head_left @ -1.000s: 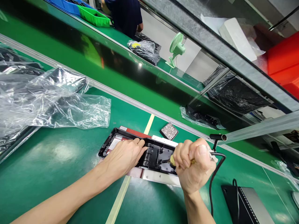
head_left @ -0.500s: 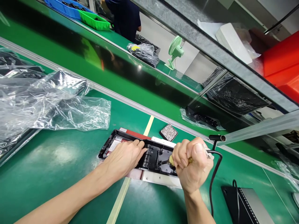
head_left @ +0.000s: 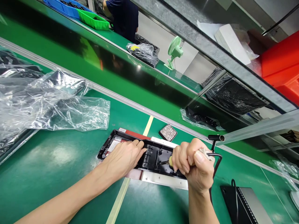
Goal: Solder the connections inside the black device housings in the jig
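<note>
A long black plastic housing (head_left: pixel 151 158) lies across a metal and reddish fixture (head_left: pixel 163 180) on the green table. My left hand (head_left: pixel 127 155) rests over the housing's middle, its fingers closed on the near part of the frame. In my right hand (head_left: pixel 195 161) is a corded tool with a yellowish front (head_left: pixel 171 161), gripped in a fist. The tool's thin metal tip points left into the housing, close to a raised black part. A black cable runs from the tool's back end.
Behind the housing sits a small box of screws (head_left: pixel 168 133). Clear plastic bags (head_left: pixel 70 112) cover the left side. A black and grey part (head_left: pixel 247 203) lies at right, near a metal post (head_left: pixel 257 126). A person (head_left: pixel 123 21) is beyond the barrier.
My right hand has shifted slightly right and its wrist has turned, with the tool still in it. My left hand stays on the housing.
</note>
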The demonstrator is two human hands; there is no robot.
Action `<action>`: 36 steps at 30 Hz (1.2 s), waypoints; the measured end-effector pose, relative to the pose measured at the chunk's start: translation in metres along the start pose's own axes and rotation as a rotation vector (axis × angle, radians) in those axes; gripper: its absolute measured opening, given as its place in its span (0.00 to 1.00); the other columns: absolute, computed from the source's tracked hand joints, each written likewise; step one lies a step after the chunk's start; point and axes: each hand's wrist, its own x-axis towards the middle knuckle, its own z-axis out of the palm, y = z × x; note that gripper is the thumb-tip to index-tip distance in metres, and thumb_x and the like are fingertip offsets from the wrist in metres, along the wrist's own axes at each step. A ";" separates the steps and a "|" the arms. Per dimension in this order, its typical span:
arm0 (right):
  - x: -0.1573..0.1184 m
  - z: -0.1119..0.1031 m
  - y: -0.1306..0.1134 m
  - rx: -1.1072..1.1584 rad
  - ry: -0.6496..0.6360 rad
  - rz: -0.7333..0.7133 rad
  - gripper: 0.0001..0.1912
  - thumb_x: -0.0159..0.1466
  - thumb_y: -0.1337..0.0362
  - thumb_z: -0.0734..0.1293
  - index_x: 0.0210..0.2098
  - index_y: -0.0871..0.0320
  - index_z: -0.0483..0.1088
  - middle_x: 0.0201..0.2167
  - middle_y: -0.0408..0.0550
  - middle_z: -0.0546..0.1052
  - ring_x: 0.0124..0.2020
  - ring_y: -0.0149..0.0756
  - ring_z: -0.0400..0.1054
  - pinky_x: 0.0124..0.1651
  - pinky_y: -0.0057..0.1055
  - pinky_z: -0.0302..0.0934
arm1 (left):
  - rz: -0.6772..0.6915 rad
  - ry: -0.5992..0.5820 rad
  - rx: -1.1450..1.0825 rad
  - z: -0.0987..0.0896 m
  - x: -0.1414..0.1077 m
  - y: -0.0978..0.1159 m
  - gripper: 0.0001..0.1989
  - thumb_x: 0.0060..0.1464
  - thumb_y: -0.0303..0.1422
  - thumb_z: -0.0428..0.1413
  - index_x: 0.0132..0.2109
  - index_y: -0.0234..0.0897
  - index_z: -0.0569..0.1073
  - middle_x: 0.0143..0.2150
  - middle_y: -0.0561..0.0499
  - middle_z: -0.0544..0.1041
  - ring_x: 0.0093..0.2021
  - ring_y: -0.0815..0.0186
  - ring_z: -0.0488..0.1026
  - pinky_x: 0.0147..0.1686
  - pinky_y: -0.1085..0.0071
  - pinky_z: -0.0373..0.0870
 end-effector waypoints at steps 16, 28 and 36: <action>0.006 -0.005 -0.006 -0.042 0.001 0.006 0.12 0.69 0.63 0.63 0.28 0.55 0.66 0.17 0.37 0.65 0.16 0.28 0.58 0.20 0.30 0.61 | -0.006 0.011 -0.016 0.002 0.000 0.000 0.17 0.72 0.37 0.41 0.40 0.38 0.70 0.34 0.48 0.77 0.31 0.55 0.78 0.26 0.65 0.61; 0.025 0.007 -0.005 -0.188 0.381 -0.288 0.19 0.72 0.62 0.60 0.24 0.56 0.62 0.13 0.35 0.57 0.13 0.24 0.50 0.15 0.23 0.53 | -0.020 -0.022 -0.005 -0.003 0.000 0.001 0.18 0.72 0.37 0.40 0.41 0.36 0.72 0.34 0.46 0.77 0.31 0.54 0.78 0.26 0.65 0.63; 0.029 0.010 0.002 -0.216 0.399 -0.298 0.19 0.71 0.61 0.61 0.23 0.56 0.61 0.13 0.34 0.58 0.13 0.24 0.51 0.15 0.24 0.53 | -0.025 -0.021 -0.003 -0.002 0.001 0.002 0.17 0.72 0.36 0.41 0.41 0.38 0.72 0.35 0.48 0.77 0.31 0.54 0.78 0.25 0.66 0.60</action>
